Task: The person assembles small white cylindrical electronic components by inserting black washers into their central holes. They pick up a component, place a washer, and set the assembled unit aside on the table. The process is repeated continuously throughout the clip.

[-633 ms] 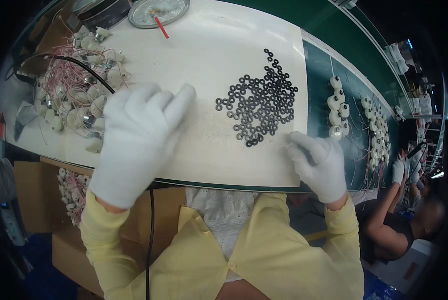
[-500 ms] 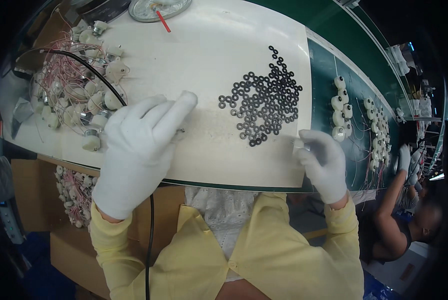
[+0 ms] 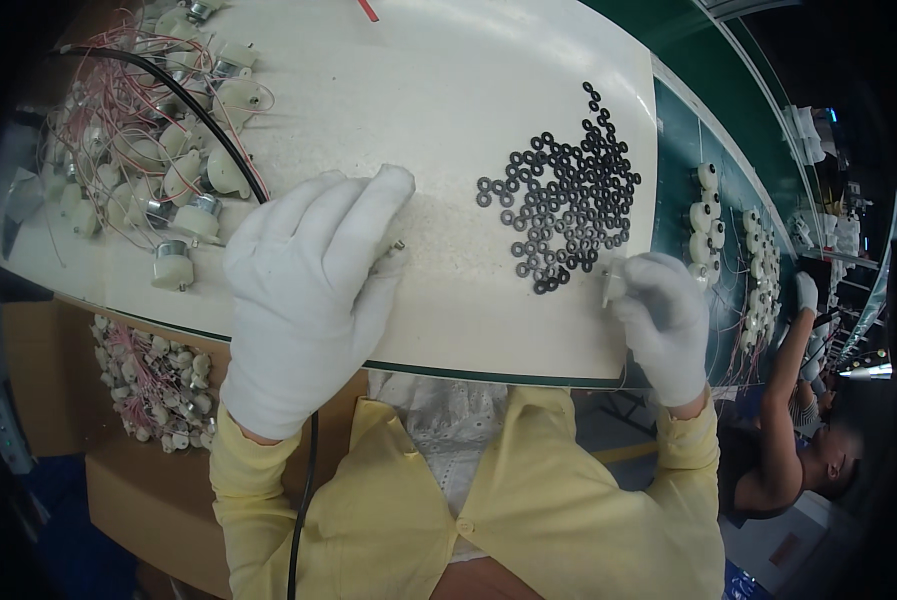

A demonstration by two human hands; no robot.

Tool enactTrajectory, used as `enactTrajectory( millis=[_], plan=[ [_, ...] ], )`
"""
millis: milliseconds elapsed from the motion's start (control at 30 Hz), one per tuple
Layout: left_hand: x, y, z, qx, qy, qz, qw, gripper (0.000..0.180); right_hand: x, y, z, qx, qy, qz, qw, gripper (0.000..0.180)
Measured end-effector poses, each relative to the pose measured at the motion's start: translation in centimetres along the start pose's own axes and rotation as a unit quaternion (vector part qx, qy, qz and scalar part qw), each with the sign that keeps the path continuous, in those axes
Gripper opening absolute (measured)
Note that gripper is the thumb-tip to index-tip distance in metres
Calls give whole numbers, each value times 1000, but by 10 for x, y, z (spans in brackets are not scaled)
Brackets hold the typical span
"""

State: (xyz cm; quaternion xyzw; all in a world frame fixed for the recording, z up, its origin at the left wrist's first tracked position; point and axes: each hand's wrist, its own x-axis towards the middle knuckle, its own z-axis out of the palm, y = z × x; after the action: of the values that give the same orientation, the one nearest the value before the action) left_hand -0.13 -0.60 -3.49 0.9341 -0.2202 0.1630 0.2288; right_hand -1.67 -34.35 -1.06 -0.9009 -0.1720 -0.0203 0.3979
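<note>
The left hand (image 3: 308, 300), in a white glove, lies palm-down over a small cream motor (image 3: 393, 252) on the white tabletop (image 3: 448, 90). Only the motor's end and a short metal shaft poke out past the fingertips, so the fingers look curled loosely around it, though the grip itself is hidden under the glove. The right hand (image 3: 665, 320) is pinched together on something small and pale at the near edge of the black washers (image 3: 563, 205) — too small to say whether it is a washer, a tool or a part.

Judging from that, the step in hand looks like picking a washer from the pile, with the motor held ready under the other hand. The next move would call for a fine pinch to lift a single ring clear of its neighbours, then bringing the two hands together so the ring meets the thin shaft squarely.

To the left of the left hand lies a heap of wired motors (image 3: 158, 150) with pink and white leads, crossed by a black cable (image 3: 208, 120). Below that hand, under the tabletop's edge, a brown cardboard box (image 3: 118, 480) holds more motors. Beyond the right hand, finished pieces (image 3: 713, 215) stand in rows on a green conveyor belt (image 3: 673, 130). No labels or signs can be made out.
</note>
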Motion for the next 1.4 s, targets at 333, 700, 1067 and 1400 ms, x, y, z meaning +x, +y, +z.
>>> enactTrajectory(
  millis=[333,700,1067,1400],
  plan=[
    [0,-1,1,-9,7,-5,1000,62,12,-13,-6,-152,-22,-31,988,34],
    [-2,-2,2,-3,10,2,1000,63,35,-24,-7,-271,-82,-147,948,45],
    [-1,-1,1,-10,6,-3,1000,62,40,-35,-24,-325,-171,-112,923,29],
    [-2,-2,0,-11,5,3,1000,62,44,-39,-33,-290,-147,-96,941,33]
  ],
)
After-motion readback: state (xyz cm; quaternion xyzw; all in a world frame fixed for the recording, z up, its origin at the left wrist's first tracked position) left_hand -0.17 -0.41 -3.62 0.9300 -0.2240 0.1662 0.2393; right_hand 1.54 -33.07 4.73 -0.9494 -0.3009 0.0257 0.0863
